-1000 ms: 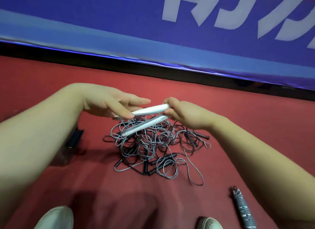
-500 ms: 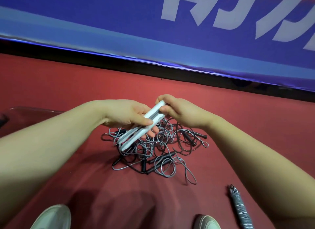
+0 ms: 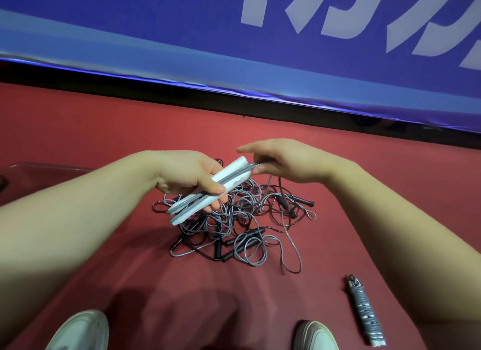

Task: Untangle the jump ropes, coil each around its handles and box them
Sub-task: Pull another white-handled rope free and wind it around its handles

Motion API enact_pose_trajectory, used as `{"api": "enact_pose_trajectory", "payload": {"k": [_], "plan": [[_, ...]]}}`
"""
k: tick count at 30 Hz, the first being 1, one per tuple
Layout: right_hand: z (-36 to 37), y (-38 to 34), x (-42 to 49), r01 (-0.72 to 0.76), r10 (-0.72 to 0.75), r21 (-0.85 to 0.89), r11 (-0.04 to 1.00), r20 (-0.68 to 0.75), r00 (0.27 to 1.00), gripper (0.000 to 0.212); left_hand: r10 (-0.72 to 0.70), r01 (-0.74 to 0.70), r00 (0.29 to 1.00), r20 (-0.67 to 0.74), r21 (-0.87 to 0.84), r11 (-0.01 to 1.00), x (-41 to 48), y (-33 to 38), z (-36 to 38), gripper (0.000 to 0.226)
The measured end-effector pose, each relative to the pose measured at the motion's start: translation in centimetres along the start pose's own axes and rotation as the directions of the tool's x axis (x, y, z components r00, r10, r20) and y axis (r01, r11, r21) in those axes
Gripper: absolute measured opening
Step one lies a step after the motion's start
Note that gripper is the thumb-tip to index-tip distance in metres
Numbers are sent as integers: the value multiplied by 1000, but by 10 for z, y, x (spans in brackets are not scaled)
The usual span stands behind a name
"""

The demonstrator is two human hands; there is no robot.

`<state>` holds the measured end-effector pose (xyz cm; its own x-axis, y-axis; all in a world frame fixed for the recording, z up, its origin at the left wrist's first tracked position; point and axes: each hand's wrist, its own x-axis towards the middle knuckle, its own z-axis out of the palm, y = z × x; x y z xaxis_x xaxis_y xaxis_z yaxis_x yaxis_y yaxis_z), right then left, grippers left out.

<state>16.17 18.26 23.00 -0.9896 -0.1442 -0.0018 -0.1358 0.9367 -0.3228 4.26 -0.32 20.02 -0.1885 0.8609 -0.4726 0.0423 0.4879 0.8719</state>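
On the red floor (image 3: 104,131), above the tangle (image 3: 234,219), the left hand (image 3: 187,178) now clasps both white handles (image 3: 208,191) together while the right hand (image 3: 286,162) has shifted to pinching the cord (image 3: 253,165), ready for coiling.

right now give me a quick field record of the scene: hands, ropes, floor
left hand: grips the pair of white jump rope handles side by side, a grey cord along them
right hand: pinches that grey cord at the handles' far end
tangled pile of grey ropes with black handles: loose on the red floor
coiled grey rope bundle: finished, lying at right
box: not clearly visible
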Motion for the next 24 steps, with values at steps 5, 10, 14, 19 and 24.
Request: {"api": "enact_pose_trajectory", "payload": {"k": [5, 10, 14, 19, 24], "plan": [[0, 0, 0, 178, -267, -467, 866, -132, 955, 34, -29, 33, 993, 116, -28, 999, -2, 0, 3, 7], [15, 17, -2, 50, -114, -201, 978, -319, 941, 31, 75, -62, 985, 157, -83, 995, -5, 1, 4, 17], [60, 13, -3, -152, 269, 733, 663, -43, 962, 21, 164, -154, 986, 36, -185, 970, -3, 1, 5, 22], [73, 18, 8, -159, 325, 842, 516, -21, 946, 27, 166, -196, 976, -140, -245, 949, -1, 1, -5, 9], [47, 29, 5, -235, 401, 560, 794, -193, 896, 32, 162, -192, 972, -172, -177, 965, 2, 1, -7, 10]]}}
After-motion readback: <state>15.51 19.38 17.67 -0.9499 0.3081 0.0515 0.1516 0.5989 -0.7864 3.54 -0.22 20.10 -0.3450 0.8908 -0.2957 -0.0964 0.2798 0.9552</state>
